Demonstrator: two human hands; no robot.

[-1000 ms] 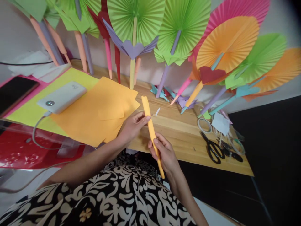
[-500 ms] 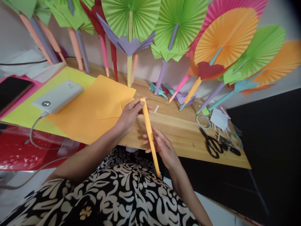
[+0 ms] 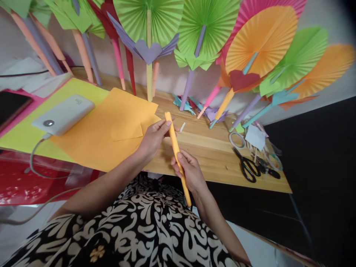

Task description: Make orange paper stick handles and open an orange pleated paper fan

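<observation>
An orange paper tube (image 3: 175, 144) slants in front of me, its upper end over the table edge and its lower end by my lap. My left hand (image 3: 154, 136) pinches it near the top between thumb and fingers. Around its middle, my right hand (image 3: 189, 167) is closed with the thumb on top. Left of my hands lie orange paper sheets (image 3: 94, 139), with a smaller cut piece near my left fingers. A small white strip (image 3: 183, 127) rests on the wood just beyond the tube.
Pleated paper fans on paper sticks, such as a green fan (image 3: 209, 26) and an orange fan (image 3: 260, 40), lean along the wall. A white power bank (image 3: 63, 114) with a cable sits on yellow paper (image 3: 16, 139). Black scissors (image 3: 247, 167) and a tape roll (image 3: 237, 140) lie right.
My right hand has closed from loosely spread fingers to a grip on the tube's middle. My left hand has slid slightly down from the tube's top end. The view has shifted a little.
</observation>
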